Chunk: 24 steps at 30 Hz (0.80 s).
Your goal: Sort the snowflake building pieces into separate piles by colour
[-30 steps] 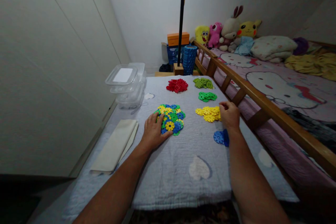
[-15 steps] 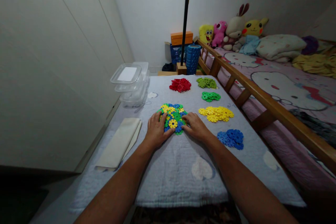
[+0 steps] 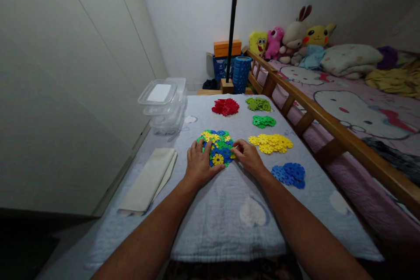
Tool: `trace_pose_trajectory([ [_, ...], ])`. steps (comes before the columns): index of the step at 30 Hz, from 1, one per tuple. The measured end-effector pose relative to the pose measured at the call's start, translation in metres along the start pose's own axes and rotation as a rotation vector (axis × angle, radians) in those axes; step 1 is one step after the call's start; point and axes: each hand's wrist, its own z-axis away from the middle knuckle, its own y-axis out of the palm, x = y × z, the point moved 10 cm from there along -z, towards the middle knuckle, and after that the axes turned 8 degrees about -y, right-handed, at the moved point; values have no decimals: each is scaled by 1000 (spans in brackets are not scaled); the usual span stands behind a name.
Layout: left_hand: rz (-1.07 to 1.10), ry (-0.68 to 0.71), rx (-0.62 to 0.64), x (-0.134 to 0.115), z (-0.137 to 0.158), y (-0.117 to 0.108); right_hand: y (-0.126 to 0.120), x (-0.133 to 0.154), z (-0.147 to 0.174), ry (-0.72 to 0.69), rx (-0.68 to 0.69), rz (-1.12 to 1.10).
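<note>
A mixed pile of plastic snowflake discs (image 3: 218,145) in blue, green and yellow lies mid-table. My left hand (image 3: 199,159) rests on the pile's left side, fingers spread and thumb along the near edge. At the right edge my right hand (image 3: 246,155) has thumb and forefinger pinched on a disc, whose colour is mostly hidden. Sorted discs lie beyond and to the right: a red heap (image 3: 225,106), an olive-green heap (image 3: 258,104), a brighter green heap (image 3: 264,121), a yellow heap (image 3: 271,142) and a blue heap (image 3: 289,174).
Stacked clear plastic boxes (image 3: 164,107) stand at the table's far left. Nearer lies a folded cream cloth (image 3: 149,181). A black pole (image 3: 232,22) rises behind the table. The wooden bed rail (image 3: 315,116) runs along the right side.
My right hand has shifted slightly right and its fingertips have come together at the pile's edge. My left hand has moved a little right, and the near discs have shifted.
</note>
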Motion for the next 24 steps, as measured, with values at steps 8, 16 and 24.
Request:
trace_pose_trajectory([
  [8,-10,-8,-57,2,-6,-2,-48,-6,-1,-3,-213,102],
  [16,23,-21,-103,11,-10,-6,-168,-58,21,214,-584,366],
  [24,50,6,-90,16,-10,-7,-212,-102,44,393,-705,530],
])
